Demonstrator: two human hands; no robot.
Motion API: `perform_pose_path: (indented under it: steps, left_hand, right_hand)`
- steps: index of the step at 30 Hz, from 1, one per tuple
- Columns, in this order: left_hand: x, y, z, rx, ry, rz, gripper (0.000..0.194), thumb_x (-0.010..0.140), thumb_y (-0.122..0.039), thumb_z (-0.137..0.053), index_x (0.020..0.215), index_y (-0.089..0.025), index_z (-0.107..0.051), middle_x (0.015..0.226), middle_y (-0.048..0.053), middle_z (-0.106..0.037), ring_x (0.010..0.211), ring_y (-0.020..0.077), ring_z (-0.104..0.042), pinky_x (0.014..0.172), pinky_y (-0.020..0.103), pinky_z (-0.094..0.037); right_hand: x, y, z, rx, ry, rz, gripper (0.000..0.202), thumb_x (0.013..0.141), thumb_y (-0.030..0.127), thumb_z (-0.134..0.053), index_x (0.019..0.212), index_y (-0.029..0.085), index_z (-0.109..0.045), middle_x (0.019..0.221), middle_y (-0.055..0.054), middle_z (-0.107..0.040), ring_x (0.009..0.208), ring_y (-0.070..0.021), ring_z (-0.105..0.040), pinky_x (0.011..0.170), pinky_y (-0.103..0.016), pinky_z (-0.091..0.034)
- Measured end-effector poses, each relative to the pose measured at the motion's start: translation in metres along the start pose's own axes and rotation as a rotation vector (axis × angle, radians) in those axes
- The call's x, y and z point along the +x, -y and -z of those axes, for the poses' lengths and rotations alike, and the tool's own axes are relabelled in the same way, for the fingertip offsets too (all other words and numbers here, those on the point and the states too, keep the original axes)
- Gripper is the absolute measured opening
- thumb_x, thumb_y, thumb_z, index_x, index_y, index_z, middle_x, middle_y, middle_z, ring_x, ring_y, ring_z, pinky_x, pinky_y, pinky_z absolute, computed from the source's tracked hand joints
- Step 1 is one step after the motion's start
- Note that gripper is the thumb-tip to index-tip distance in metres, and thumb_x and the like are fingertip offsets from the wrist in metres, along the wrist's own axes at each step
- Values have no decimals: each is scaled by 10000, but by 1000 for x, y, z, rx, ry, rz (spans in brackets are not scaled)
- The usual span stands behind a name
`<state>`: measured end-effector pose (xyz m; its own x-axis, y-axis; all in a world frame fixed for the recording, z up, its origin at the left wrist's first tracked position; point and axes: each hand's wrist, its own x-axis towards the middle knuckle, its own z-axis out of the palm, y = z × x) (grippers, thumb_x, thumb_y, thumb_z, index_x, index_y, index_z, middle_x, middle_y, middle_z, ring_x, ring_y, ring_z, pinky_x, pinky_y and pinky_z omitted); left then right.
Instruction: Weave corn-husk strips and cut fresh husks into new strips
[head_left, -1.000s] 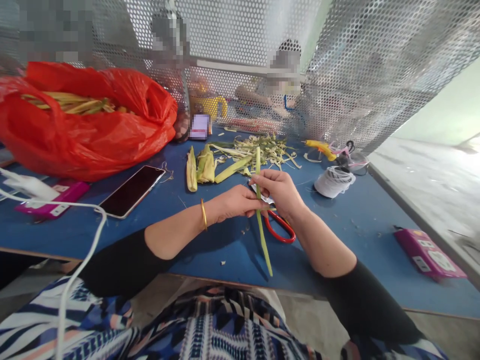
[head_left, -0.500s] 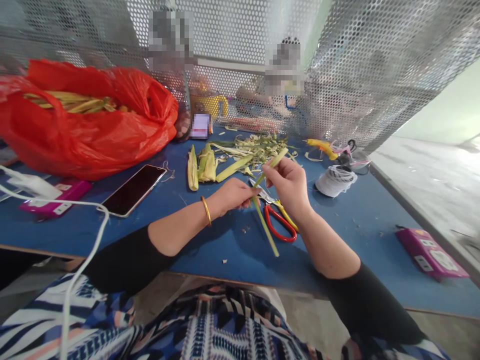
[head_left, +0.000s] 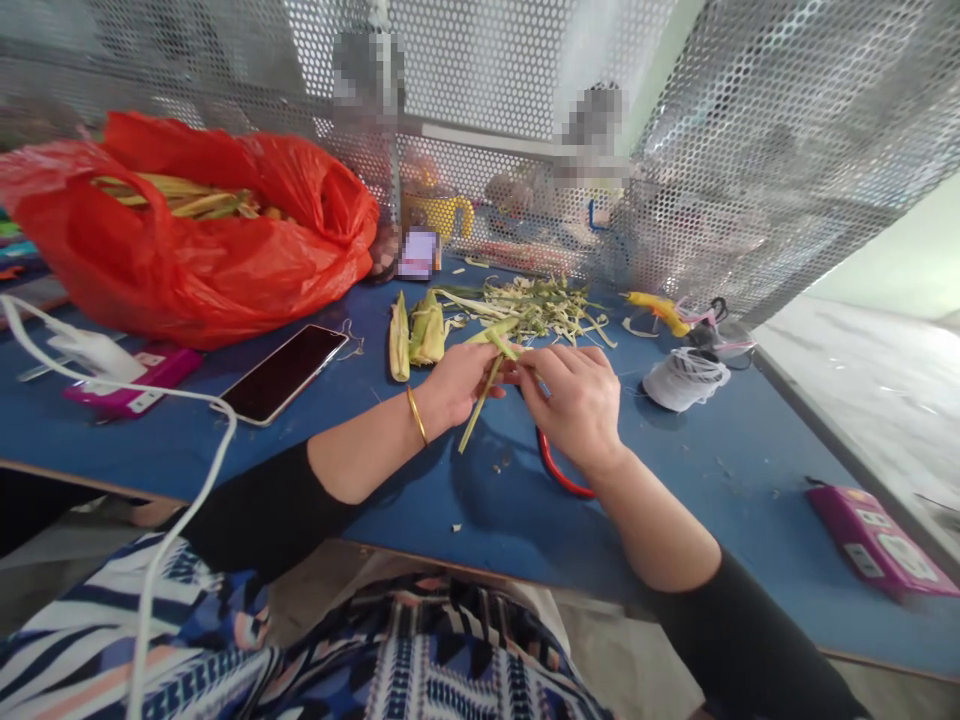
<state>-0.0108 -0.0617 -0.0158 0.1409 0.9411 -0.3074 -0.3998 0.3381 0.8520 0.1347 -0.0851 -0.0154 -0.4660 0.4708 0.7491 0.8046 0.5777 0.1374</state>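
My left hand point(head_left: 459, 382), a gold bangle at its wrist, pinches a folded green strip of corn husk point(head_left: 480, 405). One thin end slants down toward the table, and another short end pokes up between the hands. My right hand point(head_left: 576, 400) meets the left at the fold, its fingers closed on the same strip; its fingertips are partly hidden. Under the right hand lie scissors, with only part of the red handle point(head_left: 553, 468) showing. Just beyond the left hand, two folded husk pieces point(head_left: 427, 330) lie beside a heap of shredded husk point(head_left: 540, 305).
On the left stand a red plastic bag point(head_left: 247, 270) of husks, a phone point(head_left: 289, 375) and a white cable point(head_left: 214, 470). A white string roll point(head_left: 686, 380) and a purple box point(head_left: 877, 535) are to the right. A perforated metal screen point(head_left: 480, 80) closes the back.
The strip was long and nearly straight; now it is folded, its lower end pointing down-left. My right hand has turned over and come down beside the left, covering most of the scissors.
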Motion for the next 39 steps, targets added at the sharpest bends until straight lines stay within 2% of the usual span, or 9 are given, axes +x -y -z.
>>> perform_pose_path:
  steps: [7, 11, 16, 20, 23, 27, 31, 35, 39]
  left_hand:
    - [-3, -6, -1, -114, 97, 29, 177, 762, -74, -541, 633, -183, -592, 462, -41, -508, 491, 98, -579, 408, 182, -336]
    - [-4, -5, -1, -90, 112, 12, 80, 788, -132, -632, 715, -150, -658, 581, -11, -617, 531, 91, -581, 436, 194, -368]
    - [-1, 0, 1, -67, 64, -38, 119, 818, -118, -665, 699, -126, -662, 614, -2, -627, 549, 80, -560, 551, 214, -453]
    - [1, 2, 3, -23, 37, -71, 177, 823, -129, -684, 651, -127, -645, 588, -6, -599, 511, 62, -503, 494, 197, -370]
    - [1, 3, 2, 11, 42, -64, 233, 793, -143, -731, 599, -144, -602, 564, -23, -559, 500, 58, -473, 476, 196, -336]
    - [0, 3, 1, 57, 58, -85, 293, 740, -114, -770, 543, -150, -556, 525, -47, -511, 486, 47, -455, 523, 189, -385]
    - [-2, 1, 1, 164, 63, -81, 128, 755, -140, -751, 653, -145, -673, 619, 8, -664, 604, 118, -632, 664, 247, -501]
    - [-4, 1, 1, 250, 131, -88, 94, 781, -168, -734, 693, -150, -706, 624, 27, -693, 688, 163, -690, 698, 265, -524]
    - [-3, 3, 1, 285, 130, -105, 129, 774, -124, -733, 656, -148, -687, 614, 15, -682, 610, 129, -654, 660, 245, -528]
  right_hand:
    - [-3, 0, -7, -84, 36, -43, 255, 994, 207, -481, 859, 193, -697, 717, -24, -701, 672, -180, -585, 694, -326, -310]
    - [-4, -1, -8, -65, 103, -38, 251, 991, 208, -487, 854, 200, -696, 744, -32, -697, 690, -180, -567, 704, -331, -307]
    - [-3, 1, -9, -105, 68, 106, 245, 1013, 187, -460, 973, 186, -701, 850, -58, -705, 770, -194, -554, 775, -351, -345]
    - [-3, 3, -14, -16, 91, 361, 277, 1013, 129, -436, 937, 188, -696, 924, -77, -683, 908, -206, -567, 889, -371, -391]
    - [-4, 4, -16, 39, 146, 398, 299, 1008, 125, -434, 873, 202, -689, 901, -71, -682, 915, -208, -578, 935, -386, -411]
    - [-6, 4, -14, 186, 89, 129, 263, 1006, 186, -450, 904, 226, -690, 920, -68, -705, 884, -200, -605, 875, -383, -439]
    - [-5, -1, -16, 431, -22, -404, 182, 930, 265, -548, 788, 220, -652, 884, -67, -706, 803, -196, -630, 716, -332, -472]
    - [-3, -8, -25, 706, 94, -820, 262, 830, 332, -623, 617, 219, -521, 573, 21, -597, 543, -140, -544, 559, -277, -435]
    - [-1, -9, -29, 928, 186, -991, 245, 777, 349, -657, 621, 217, -522, 520, 37, -585, 482, -135, -553, 504, -266, -446]
